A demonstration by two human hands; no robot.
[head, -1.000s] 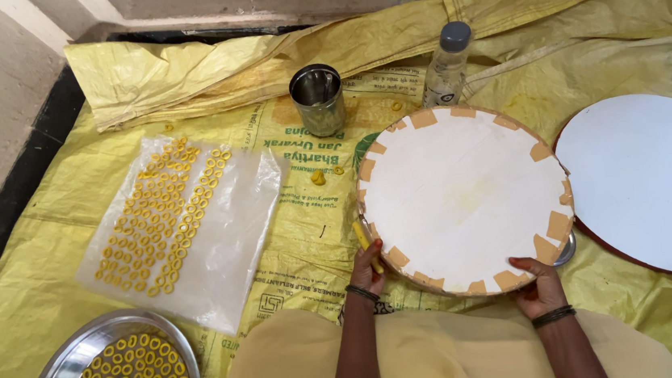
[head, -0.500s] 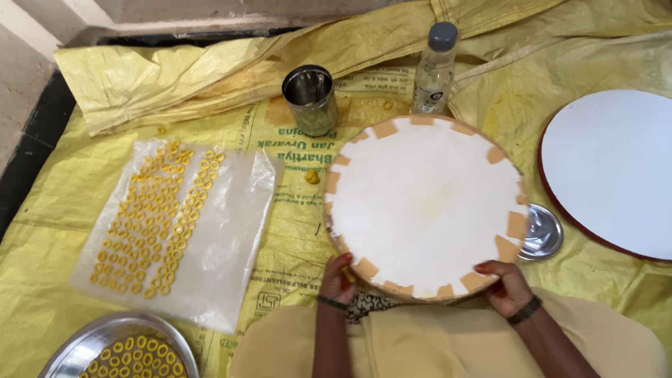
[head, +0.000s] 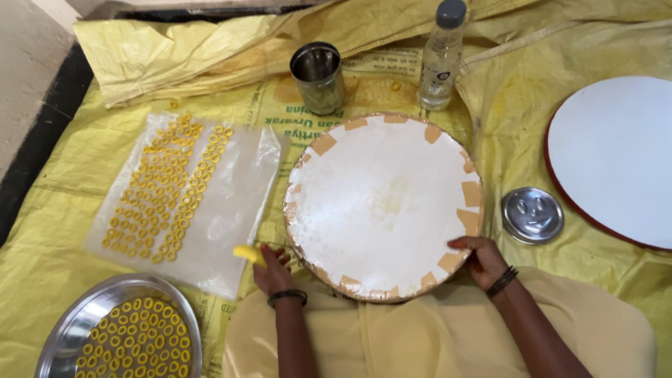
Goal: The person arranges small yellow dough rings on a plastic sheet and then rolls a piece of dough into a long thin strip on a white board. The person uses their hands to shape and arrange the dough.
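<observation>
Leftward now, left hand [head: 272, 272] pinches yellow piece [head: 248, 253]; right hand [head: 481, 259] grips round board [head: 383, 203].

The round white board [head: 382, 201] lay flat on the yellow sheet [head: 51, 262], its rim edged with tan tape patches and its centre faintly stained yellow. A small yellow piece [head: 248, 254] sat just off its lower-left edge, beside the clear plastic.

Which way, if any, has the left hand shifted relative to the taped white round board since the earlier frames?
Yes. The left hand has moved leftward off the taped white round board, toward the clear plastic sheet, now pinching a yellow piece.
</observation>
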